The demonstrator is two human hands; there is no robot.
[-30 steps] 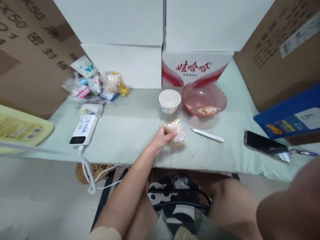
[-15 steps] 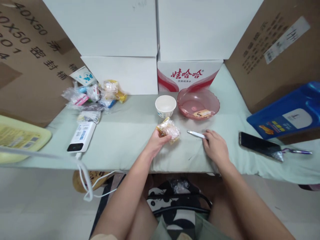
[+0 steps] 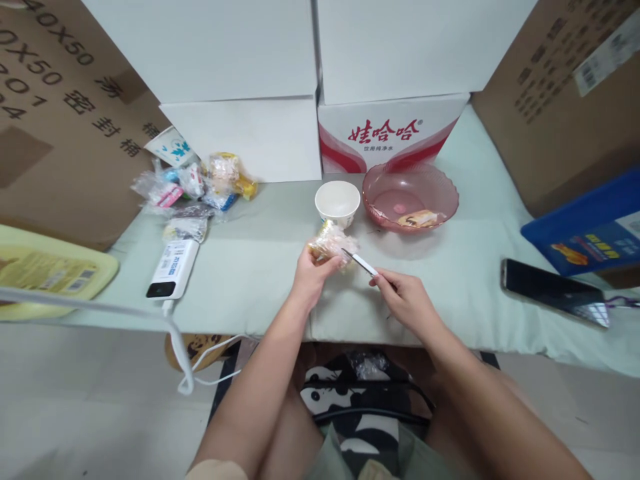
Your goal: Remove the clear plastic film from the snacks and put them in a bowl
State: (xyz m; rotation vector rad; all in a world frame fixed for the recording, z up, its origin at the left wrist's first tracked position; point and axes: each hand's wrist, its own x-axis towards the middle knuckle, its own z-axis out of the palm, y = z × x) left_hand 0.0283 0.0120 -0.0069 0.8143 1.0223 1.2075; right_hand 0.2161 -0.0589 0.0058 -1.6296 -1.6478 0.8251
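My left hand (image 3: 311, 273) is closed on a crinkled clear plastic-wrapped snack (image 3: 331, 241) with yellow at its edges, held just above the table in front of the white paper bowl (image 3: 337, 202). In my right hand (image 3: 403, 293), pinched between the fingers, is a slim white tool with a thin dark tip (image 3: 364, 263); whether it is a knife or tweezers I cannot tell. Its tip meets the wrapper's right side. Behind, a pink clear plastic bowl (image 3: 445, 193) contains a wrapped biscuit-like piece (image 3: 419, 219).
Several wrapped snacks (image 3: 225, 170) lie at the back left by a tipped paper cup (image 3: 173, 147). A white power bank (image 3: 173, 267) with a cable is in front of them. A phone (image 3: 550, 290) and a blue bottle (image 3: 585, 227) are at right, a yellow bottle (image 3: 55, 273) at left.
My right hand has lifted the white tool off the table and brought it left to the wrapped snack. My left hand still holds the snack. The view has shifted slightly.
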